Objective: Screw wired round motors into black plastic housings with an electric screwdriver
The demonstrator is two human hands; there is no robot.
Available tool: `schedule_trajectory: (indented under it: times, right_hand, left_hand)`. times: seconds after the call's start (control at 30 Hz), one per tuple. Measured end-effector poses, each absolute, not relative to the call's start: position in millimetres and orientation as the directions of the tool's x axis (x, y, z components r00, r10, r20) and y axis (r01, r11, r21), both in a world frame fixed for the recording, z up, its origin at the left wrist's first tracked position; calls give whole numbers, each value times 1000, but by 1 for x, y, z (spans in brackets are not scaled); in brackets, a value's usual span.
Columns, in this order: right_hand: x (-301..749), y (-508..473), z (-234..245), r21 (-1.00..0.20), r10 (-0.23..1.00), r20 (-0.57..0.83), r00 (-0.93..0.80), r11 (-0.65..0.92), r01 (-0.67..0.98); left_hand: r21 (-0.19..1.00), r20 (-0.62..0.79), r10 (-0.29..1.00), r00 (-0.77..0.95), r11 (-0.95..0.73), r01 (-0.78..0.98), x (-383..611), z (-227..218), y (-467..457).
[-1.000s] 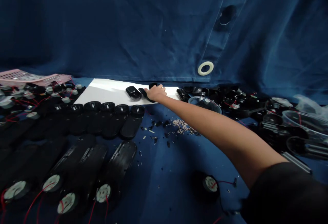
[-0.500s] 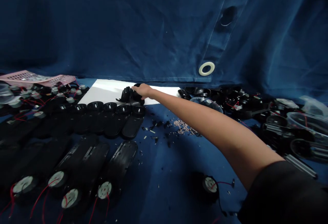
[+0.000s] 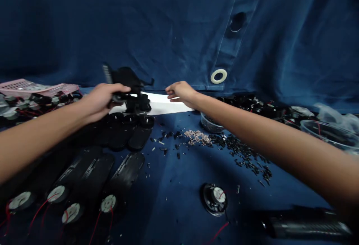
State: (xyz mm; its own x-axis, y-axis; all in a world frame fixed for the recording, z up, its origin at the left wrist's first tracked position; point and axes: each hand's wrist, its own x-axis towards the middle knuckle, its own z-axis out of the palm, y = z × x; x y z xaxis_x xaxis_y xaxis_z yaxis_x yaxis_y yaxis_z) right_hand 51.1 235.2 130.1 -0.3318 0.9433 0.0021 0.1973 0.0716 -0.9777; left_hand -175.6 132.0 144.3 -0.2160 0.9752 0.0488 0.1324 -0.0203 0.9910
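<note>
My left hand (image 3: 102,97) is wrapped round a black plastic assembly (image 3: 127,78), raised over the row of black housings. Motion blurs the assembly; a flat panel and a thin bent piece sticking out to the right show, but its kind is unclear. To its right, my right hand (image 3: 181,91) hangs above a white sheet (image 3: 165,107) with its fingers loosely bent and slightly apart, nothing visible in them. Below both hands, long black plastic housings (image 3: 141,136) lie side by side, their round ends towards the back.
Nearer housings carry round motors (image 3: 108,203) with red wires. Small metal screws (image 3: 198,137) and black bits (image 3: 249,155) lie scattered mid-table. A single motor unit (image 3: 218,196) sits at front, a dark ribbed part (image 3: 308,226) right of it. A pink basket (image 3: 36,87) stands back left.
My left hand has come into view and holds the black assembly, lifted from the white sheet. My right hand, formerly on black parts there, has moved right, away from them. The view has shifted slightly.
</note>
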Motion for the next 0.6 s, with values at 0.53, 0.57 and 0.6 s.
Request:
schedule_trajectory:
  times: [0.53,0.57,0.6]
  right_hand:
    - [252,54,105,-930,975,-208,-77,-173,325]
    - [255,50,104,-921,975,-212,-68,-176,347]
    - [258,47,103,-911,976,-211,-57,-175,373]
  left_hand:
    - [856,-114,987,113,40,515,-57,64,302]
    - [838,-133,987,92,63,542,-59,65,302]
    - [819,-147,987,69,82,568,-61,67,300]
